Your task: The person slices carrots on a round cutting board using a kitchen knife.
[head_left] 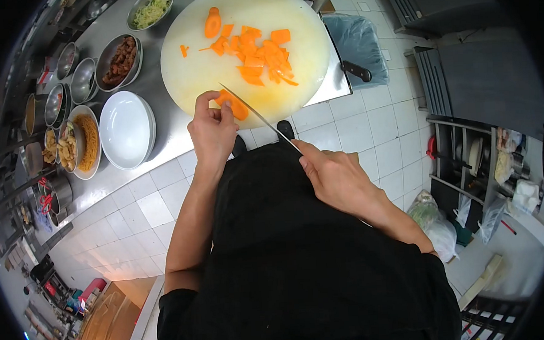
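Head: curled left hand [213, 130] on carrot [239, 110]

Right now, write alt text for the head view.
A person's right hand holds a knife at a carrot piece that the left hand steadies on a round cutting board. Carrot slices lie beyond; bowls stand at left.

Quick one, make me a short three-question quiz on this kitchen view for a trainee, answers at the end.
1. Which of the person's hands holds a knife?
2. True or false: the white dishes stand on the metal counter, off the cutting board.
3. Fill in the blank: the fingers of the left hand touch a piece of ____ near the blade.

Key:
1. The right hand.
2. True.
3. Carrot.
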### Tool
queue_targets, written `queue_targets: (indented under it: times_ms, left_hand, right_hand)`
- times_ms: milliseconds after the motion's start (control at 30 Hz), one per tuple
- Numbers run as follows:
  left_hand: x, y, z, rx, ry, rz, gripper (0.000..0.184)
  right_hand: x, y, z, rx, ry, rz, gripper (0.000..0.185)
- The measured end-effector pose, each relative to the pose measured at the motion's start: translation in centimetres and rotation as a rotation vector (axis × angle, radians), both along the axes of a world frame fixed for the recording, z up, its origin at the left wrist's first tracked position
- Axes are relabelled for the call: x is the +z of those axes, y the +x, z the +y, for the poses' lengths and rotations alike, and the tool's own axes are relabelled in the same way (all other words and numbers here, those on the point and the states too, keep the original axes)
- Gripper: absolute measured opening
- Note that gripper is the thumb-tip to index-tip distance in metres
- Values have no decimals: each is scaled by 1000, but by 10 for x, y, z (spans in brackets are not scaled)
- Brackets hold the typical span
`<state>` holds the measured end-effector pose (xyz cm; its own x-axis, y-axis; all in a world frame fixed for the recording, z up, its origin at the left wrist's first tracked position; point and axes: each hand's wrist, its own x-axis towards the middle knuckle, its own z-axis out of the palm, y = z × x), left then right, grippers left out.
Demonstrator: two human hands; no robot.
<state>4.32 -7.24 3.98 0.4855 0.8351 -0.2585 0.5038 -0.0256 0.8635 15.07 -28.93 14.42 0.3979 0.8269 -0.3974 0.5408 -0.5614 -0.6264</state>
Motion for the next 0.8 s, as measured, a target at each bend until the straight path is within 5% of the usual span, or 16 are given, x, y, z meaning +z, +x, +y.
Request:
queue_targets:
  times_ms: [800]
  left_hand:
    - [-10, -1, 1, -112, 209, 19, 19]
  right_hand:
    - [16, 3, 9, 35, -44, 14, 26]
